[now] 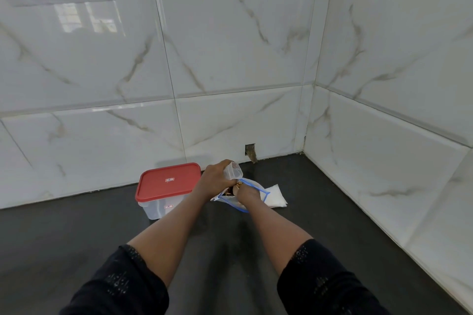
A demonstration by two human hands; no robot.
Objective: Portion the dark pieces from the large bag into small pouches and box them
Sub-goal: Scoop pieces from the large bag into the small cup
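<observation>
- Rectangular clear plastic box with red lid (169, 181): left on the dark countertop (76, 238), lid on. Small red-and-white labels on lid and near wall, print too small to read.
- Small clear plastic pouch (233, 171): gripped in the curled fingers of the left hand (216, 178), just above the bag's mouth.
- Large clear bag with blue zip rim (257, 185): right of the box, open, brown and dark pieces (233, 189) inside.
- Right hand (247, 195): at the bag's mouth, fingertips hidden among the pieces; grasp cannot be told.
- Flat white stack of pouches (276, 197): just right of the bag.
</observation>
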